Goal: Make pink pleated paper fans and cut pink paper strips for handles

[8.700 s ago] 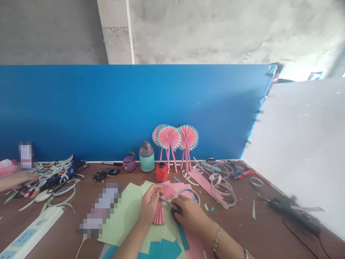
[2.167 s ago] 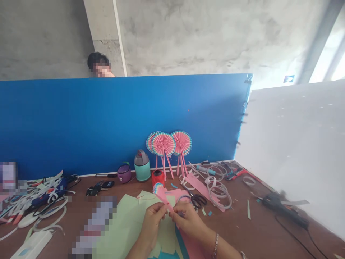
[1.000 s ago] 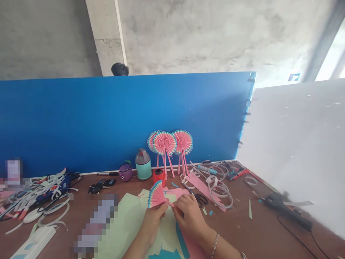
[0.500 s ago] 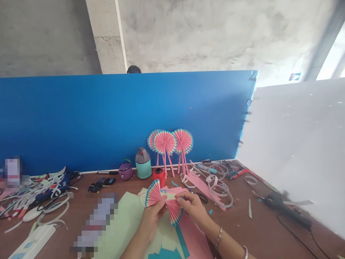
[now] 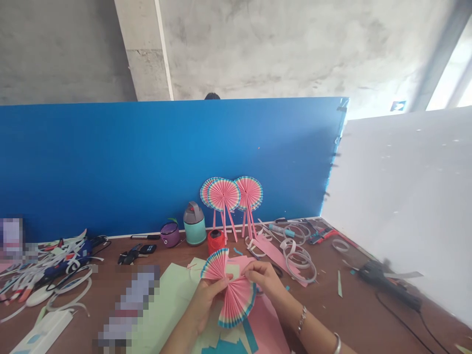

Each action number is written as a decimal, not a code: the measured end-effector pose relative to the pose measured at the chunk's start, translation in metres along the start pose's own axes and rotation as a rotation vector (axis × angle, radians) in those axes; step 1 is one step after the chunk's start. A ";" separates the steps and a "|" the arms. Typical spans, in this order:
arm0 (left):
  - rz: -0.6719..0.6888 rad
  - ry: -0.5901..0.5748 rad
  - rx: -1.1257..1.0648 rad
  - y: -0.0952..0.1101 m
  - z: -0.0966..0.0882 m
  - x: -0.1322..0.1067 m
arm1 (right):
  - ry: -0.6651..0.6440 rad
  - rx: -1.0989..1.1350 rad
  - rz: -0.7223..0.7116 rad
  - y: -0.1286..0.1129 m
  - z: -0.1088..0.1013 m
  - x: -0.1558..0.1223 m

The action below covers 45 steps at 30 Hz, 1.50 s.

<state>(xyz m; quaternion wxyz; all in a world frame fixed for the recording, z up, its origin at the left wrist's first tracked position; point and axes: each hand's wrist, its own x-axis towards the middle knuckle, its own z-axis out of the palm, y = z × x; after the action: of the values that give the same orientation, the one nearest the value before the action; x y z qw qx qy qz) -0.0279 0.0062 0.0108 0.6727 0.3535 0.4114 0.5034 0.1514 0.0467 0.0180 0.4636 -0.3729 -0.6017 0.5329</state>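
Observation:
Between my hands is a pleated paper fan point(image 5: 238, 301), pink with a blue, cream-striped edge, spread into two wedges that meet at a pinched middle. My left hand point(image 5: 211, 295) grips it near that middle, thumb on top. My right hand point(image 5: 266, 280) pinches the upper edge of the lower right wedge between thumb and fingers. Below the fan lie green paper sheets point(image 5: 158, 307), pink paper point(image 5: 271, 324) and blue paper pieces point(image 5: 224, 346). Finished-looking round fans point(image 5: 223, 195) on pink sticks lean against the blue partition behind.
A red jar point(image 5: 216, 242), a teal bottle point(image 5: 194, 228) and a purple pot point(image 5: 170, 234) stand at the back. Right of them lie tape-like rings point(image 5: 300, 263) and a glue gun point(image 5: 391, 285). White strips and cords point(image 5: 70, 265) clutter the left, near a power strip point(image 5: 46, 332).
The fan's lower wedge has spread much wider, and the upper wedge has swung a little right. Both hands still hold the fan. The head behind the partition has shifted right.

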 end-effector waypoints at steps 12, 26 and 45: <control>-0.028 0.013 -0.005 -0.002 -0.008 0.005 | -0.200 -0.567 -0.384 -0.003 -0.002 -0.015; 0.077 -0.105 0.105 0.000 -0.006 0.004 | 0.117 -0.809 -0.612 0.004 -0.002 -0.004; 0.142 0.064 -0.017 0.003 -0.013 0.010 | 0.006 -0.737 -0.539 -0.004 0.005 -0.013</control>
<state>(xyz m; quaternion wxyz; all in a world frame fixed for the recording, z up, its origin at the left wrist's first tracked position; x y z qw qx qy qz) -0.0391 0.0174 0.0065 0.6249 0.3596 0.4022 0.5642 0.1509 0.0323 0.0200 0.4237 -0.3449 -0.8254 0.1424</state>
